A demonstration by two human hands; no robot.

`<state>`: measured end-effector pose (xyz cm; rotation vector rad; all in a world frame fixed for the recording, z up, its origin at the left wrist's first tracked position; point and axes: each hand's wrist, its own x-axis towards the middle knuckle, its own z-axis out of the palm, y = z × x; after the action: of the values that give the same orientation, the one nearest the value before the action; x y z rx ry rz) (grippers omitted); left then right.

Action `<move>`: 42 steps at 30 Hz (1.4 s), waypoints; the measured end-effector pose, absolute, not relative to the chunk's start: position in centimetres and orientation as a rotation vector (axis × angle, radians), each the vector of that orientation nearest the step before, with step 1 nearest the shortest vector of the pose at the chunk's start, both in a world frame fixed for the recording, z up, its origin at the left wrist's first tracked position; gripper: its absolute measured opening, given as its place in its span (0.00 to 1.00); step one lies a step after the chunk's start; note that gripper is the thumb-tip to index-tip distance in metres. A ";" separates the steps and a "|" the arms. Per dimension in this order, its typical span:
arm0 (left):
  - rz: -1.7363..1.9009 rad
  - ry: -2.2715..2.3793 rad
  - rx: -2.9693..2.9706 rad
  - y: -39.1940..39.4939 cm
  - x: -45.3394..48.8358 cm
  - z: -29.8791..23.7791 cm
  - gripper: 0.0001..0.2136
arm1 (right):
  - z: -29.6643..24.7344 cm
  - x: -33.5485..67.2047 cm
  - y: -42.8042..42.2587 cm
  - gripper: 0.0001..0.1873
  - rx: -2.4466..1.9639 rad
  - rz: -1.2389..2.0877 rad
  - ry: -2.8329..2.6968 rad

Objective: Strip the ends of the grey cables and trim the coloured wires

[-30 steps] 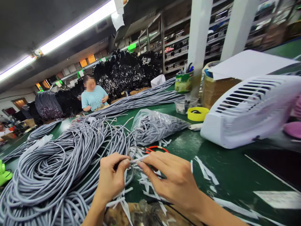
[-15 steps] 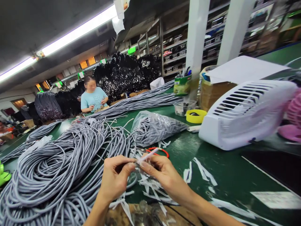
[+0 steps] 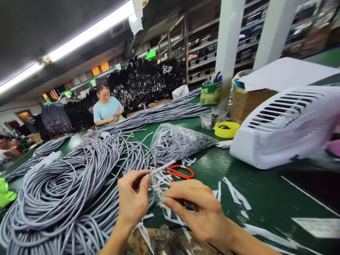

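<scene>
My left hand (image 3: 134, 198) pinches the near end of a short, pale tube piece (image 3: 165, 165) between thumb and fingertips. The tube slants up to the right. Lower and to the right, my right hand (image 3: 202, 207) is apart from it, thumb and forefinger pressed together; what lies between them, if anything, I cannot make out. Around and under the fingers lie white strip scraps (image 3: 168, 210). Just beyond my right hand are the red looped handles (image 3: 184, 172) of a tool, probably scissors. Behind them sits a clear plastic bag (image 3: 183, 141) full of short grey pieces.
Large coils of grey cable (image 3: 61, 198) fill the left of the green table (image 3: 212, 166). To the right stand a white slatted appliance (image 3: 281, 131), a yellow tape roll (image 3: 227, 130) and a green can of pens (image 3: 211, 94). A co-worker (image 3: 107, 108) sits across the table.
My right hand has moved away from the tube, down and to the right. The tube now stays in my left hand alone. The red handles show more fully.
</scene>
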<state>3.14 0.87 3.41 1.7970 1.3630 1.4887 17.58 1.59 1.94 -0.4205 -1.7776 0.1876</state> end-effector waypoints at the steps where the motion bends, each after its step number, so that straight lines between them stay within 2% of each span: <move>1: 1.500 1.386 1.801 0.9 3.3 3.3 0.09 | 2.1 17.7 1.5 0.11 -0.405 0.139 -1.776; 5: 1.487 1.386 1.767 1.1 3.2 3.1 0.09 | 2.1 17.6 1.6 0.09 -0.442 0.094 -1.744; 12: 1.437 1.250 1.874 1.3 2.3 3.4 0.09 | 0.9 17.6 2.6 0.16 -0.631 0.596 -1.571; 19: 1.600 1.233 1.941 1.0 2.9 3.3 0.04 | 0.8 17.9 3.0 0.17 -0.606 0.756 -1.446; 30: 1.661 1.458 2.377 0.0 3.8 2.6 0.07 | 1.8 17.6 2.4 0.18 -0.710 0.732 -1.530; 34: 1.634 1.567 2.462 0.6 3.8 2.0 0.06 | 1.4 17.3 1.4 0.17 -0.577 0.515 -1.676; 38: 1.564 1.948 2.160 2.4 2.5 2.3 0.07 | 0.7 17.2 0.4 0.18 -0.296 0.287 -1.702; 40: 1.580 1.916 1.923 2.8 1.9 2.5 0.07 | 0.6 17.3 0.6 0.14 -0.310 0.275 -1.628; 42: 1.608 1.738 1.769 2.7 1.9 2.7 0.09 | 0.6 17.4 1.2 0.09 -0.523 0.304 -1.559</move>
<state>1.86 2.72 2.72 1.7686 1.7376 1.6084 17.43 1.18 0.62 -0.5233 -1.5594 0.3039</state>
